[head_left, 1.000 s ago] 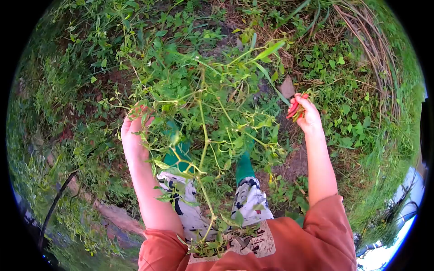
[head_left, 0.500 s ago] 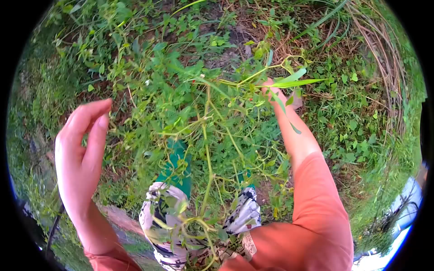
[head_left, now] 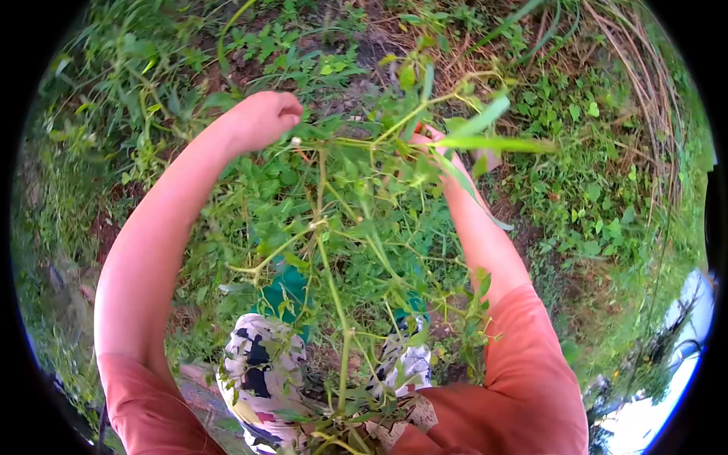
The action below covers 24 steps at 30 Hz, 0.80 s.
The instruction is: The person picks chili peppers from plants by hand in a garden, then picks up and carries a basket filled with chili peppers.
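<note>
A tall, branching green plant (head_left: 343, 371) with pale stems and narrow leaves spreads up the middle of the head view. My left hand (head_left: 265, 121) is at the upper left of the stems with its fingers curled closed. Whether anything is inside it is hidden. My right hand (head_left: 437, 144) is among the upper right leaves, fingers drawn together and partly covered by foliage. A small red thing (head_left: 419, 129) shows at its fingertips, too small to name. A long bright green blade of leaf (head_left: 500, 144) crosses in front of the right hand.
Low weeds (head_left: 584, 189) cover the ground on both sides. Dry brown stalks (head_left: 629, 68) lie at the upper right. Bare dark soil (head_left: 371, 57) shows at the top. Below the branches are my patterned trousers (head_left: 262, 364) and green boots (head_left: 287, 292).
My left hand has swung from the far left up and inward to the plant's top. My right hand has shifted slightly left, and the branches have moved a little left.
</note>
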Each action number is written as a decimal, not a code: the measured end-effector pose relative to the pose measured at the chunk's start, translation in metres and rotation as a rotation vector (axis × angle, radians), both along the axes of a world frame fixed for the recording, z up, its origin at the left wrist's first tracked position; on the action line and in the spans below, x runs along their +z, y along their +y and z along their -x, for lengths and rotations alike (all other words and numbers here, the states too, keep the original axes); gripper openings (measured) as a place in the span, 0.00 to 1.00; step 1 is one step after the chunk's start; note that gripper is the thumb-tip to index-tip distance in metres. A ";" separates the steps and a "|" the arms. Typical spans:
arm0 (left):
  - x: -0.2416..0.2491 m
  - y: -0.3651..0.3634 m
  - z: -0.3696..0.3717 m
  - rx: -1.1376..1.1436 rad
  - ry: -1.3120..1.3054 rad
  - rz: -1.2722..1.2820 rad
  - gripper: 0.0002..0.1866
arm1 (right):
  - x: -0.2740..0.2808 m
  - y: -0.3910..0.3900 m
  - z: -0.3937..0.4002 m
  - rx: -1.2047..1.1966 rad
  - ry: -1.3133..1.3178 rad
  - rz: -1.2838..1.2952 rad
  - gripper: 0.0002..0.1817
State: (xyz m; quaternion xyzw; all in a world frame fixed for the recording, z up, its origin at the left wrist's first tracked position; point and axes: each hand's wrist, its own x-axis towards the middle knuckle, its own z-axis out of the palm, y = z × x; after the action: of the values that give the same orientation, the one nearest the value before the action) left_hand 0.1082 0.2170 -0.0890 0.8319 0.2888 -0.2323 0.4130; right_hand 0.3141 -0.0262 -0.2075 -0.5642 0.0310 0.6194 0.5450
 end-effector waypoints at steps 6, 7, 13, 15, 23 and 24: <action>0.059 -0.008 -0.024 0.073 0.061 0.217 0.16 | 0.002 -0.012 -0.017 -0.179 -0.096 -0.022 0.12; 0.070 -0.010 -0.032 0.069 0.077 0.223 0.17 | 0.000 -0.018 -0.018 -0.110 -0.184 0.082 0.12; 0.094 -0.028 -0.069 0.120 0.255 0.248 0.18 | 0.018 -0.041 -0.021 -0.439 0.016 -0.125 0.11; 0.092 -0.040 -0.083 0.139 0.321 0.271 0.19 | 0.016 -0.052 -0.024 -0.394 0.115 -0.291 0.14; 0.045 -0.085 -0.118 0.247 0.315 0.341 0.32 | 0.026 -0.038 0.022 0.024 -0.043 0.012 0.24; 0.043 -0.089 -0.122 0.240 0.318 0.329 0.32 | 0.042 -0.037 0.024 -0.041 -0.033 0.084 0.23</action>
State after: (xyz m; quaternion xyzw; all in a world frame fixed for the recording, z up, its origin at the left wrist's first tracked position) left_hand 0.2300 0.1282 -0.0456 0.6662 0.4051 -0.3531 0.5171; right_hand 0.2905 -0.0631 -0.1654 -0.5961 0.0593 0.5970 0.5337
